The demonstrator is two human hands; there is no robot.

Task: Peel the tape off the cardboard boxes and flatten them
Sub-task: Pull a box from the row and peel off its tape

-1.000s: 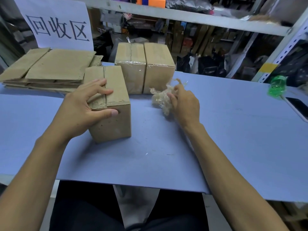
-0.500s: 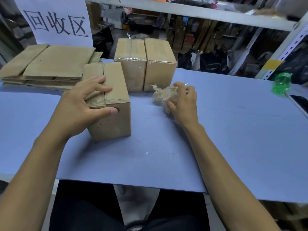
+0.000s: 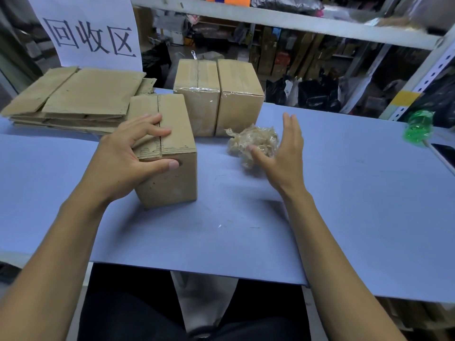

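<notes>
A: What are the hands doing?

B: The left hand (image 3: 123, 158) holds the near box (image 3: 170, 153). Its fingers are spread over the top flaps and its thumb presses on the front face, just under the top edge. The right hand (image 3: 283, 156) is opened wide, fingers straight and close together, and it holds nothing. It stands on its edge just to the right of the tape wad (image 3: 253, 143); the thumb reaches toward the wad, but I cannot tell if it touches.

A: Where is the near box?

B: It stands upright on the blue counter (image 3: 344, 205), left of the middle. The seam between its top flaps shows no tape. The wad of peeled tape lies on the counter to its right, apart from it.

A: And the other boxes?

B: Two taped boxes (image 3: 219, 94) stand side by side, touching, right behind the near box. Shiny tape goes over their front top edges. To the left, the flat pile (image 3: 81, 99) of cardboard lies at the back of the counter, under a white sign (image 3: 91, 33) with handwritten characters.

A: Anything else?

B: A green object (image 3: 418, 126) is at the far right edge, near a dark phone (image 3: 445, 156).
</notes>
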